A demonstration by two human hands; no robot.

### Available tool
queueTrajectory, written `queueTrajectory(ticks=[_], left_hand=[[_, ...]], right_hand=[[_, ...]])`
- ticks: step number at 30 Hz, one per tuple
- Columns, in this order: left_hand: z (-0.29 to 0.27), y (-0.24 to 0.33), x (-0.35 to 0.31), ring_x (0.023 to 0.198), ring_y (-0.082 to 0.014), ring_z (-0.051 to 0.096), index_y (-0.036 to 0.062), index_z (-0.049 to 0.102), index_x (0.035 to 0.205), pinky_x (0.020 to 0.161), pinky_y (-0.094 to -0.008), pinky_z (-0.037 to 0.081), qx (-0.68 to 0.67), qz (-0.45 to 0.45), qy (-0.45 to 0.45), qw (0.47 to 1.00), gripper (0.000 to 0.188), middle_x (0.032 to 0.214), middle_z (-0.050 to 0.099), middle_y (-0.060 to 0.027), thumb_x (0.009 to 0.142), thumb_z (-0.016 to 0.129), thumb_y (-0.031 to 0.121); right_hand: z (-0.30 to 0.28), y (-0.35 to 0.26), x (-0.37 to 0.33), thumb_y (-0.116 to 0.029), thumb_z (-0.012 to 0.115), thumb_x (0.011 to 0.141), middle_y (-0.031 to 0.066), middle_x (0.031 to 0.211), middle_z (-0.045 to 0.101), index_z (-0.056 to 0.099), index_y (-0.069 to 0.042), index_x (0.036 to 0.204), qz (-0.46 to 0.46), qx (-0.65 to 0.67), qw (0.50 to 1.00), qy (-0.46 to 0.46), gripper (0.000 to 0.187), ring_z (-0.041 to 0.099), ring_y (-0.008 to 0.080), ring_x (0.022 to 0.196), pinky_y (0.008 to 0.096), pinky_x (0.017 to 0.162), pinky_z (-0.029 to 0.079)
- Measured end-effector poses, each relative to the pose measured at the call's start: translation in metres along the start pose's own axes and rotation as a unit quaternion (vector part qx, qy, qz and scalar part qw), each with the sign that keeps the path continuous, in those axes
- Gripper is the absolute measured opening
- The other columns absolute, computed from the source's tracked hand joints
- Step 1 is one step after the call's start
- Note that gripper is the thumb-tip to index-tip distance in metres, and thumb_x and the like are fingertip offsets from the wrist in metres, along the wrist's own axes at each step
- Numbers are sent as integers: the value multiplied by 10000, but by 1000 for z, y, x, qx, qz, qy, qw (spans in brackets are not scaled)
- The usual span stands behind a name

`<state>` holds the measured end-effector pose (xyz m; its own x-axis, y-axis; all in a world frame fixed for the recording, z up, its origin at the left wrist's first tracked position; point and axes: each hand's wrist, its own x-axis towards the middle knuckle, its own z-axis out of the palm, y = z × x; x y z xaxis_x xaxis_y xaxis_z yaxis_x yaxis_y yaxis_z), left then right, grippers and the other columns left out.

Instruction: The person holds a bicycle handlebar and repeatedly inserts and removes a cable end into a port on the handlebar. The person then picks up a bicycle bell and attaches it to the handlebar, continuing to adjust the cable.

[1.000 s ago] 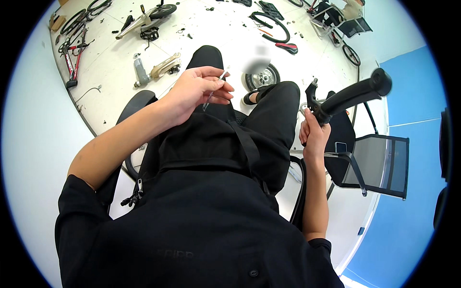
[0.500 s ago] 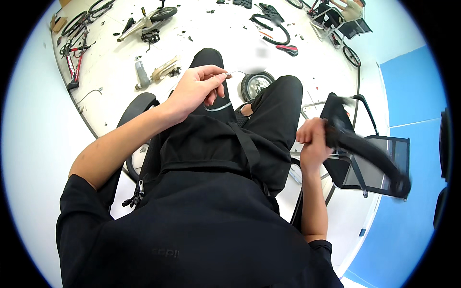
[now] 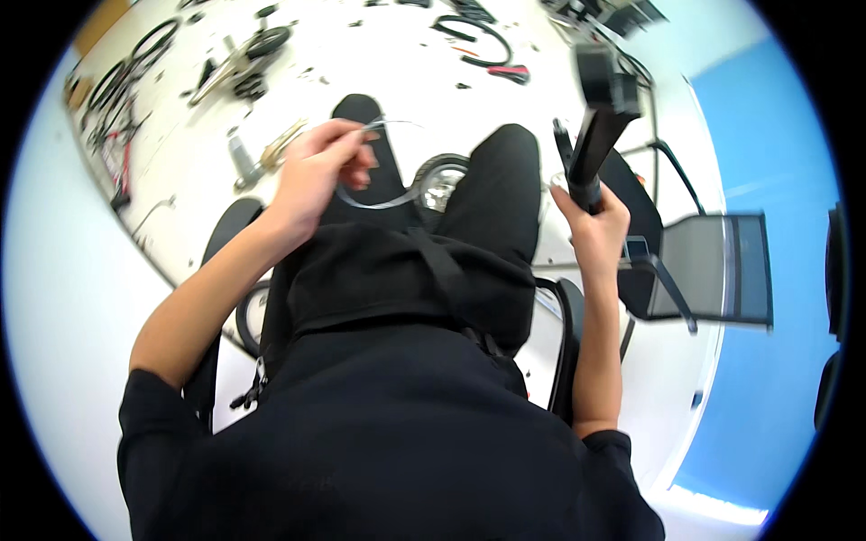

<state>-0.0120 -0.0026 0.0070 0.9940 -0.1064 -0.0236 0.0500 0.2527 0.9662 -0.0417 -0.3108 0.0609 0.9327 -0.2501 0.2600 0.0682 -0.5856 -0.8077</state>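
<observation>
Black handle (image 3: 601, 137), swung to upper right, is gripped by the right hand (image 3: 597, 227), left hand (image 3: 317, 167) pinching thin cable (image 3: 383, 205): apparently cable handling, calling for steadiness.

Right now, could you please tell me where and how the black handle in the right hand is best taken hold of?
Probably around the middle of the black handle, coming from the person's right: the right hand holds its lower end, and the slim lever stands off its left side, so the long shaft looks more open there. Its upper end is blurred.
</observation>
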Motion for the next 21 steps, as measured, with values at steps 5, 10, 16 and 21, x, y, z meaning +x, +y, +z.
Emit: queueTrajectory(ticks=[5, 10, 16, 21], left_hand=[[-17, -7, 1, 732, -134, 576, -15, 571, 1054, 717, -277, 482, 5, -20, 21, 1000, 194, 827, 593, -52, 939, 524, 135], [-43, -11, 24, 914, -181, 608, -6, 574, 1035, 889, -323, 469, 24, -1, 85, 996, 156, 928, 630, -105, 924, 560, 103], [-88, -34, 55, 1025, -186, 590, -3, 554, 1045, 974, -367, 443, 39, -49, 129, 990, 149, 1009, 627, -99, 927, 553, 89], [-141, -6, 84, 985, -169, 591, 45, 582, 982, 934, -355, 449, 73, -45, 84, 993, 93, 976, 634, -62, 919, 570, 112]], right_hand=[[-54, 46, 30, -258, 774, 718, 51, 538, 476, 621, 39, 757, 28, -98, 994, 51, 336, 410, 96, 527, 293, 503, 346], [-100, 125, 20, -267, 688, 717, 185, 779, 673, 707, -54, 865, 132, -343, 928, 57, 259, 656, 349, 769, 416, 709, 520], [-89, 300, -67, -156, 600, 695, 219, 924, 674, 696, -3, 879, 319, -412, 840, -154, 257, 657, 365, 885, 445, 777, 531], [-60, 381, -146, -131, 608, 723, 153, 805, 696, 705, -22, 826, 388, -341, 804, -295, 179, 685, 290, 740, 387, 708, 547]])
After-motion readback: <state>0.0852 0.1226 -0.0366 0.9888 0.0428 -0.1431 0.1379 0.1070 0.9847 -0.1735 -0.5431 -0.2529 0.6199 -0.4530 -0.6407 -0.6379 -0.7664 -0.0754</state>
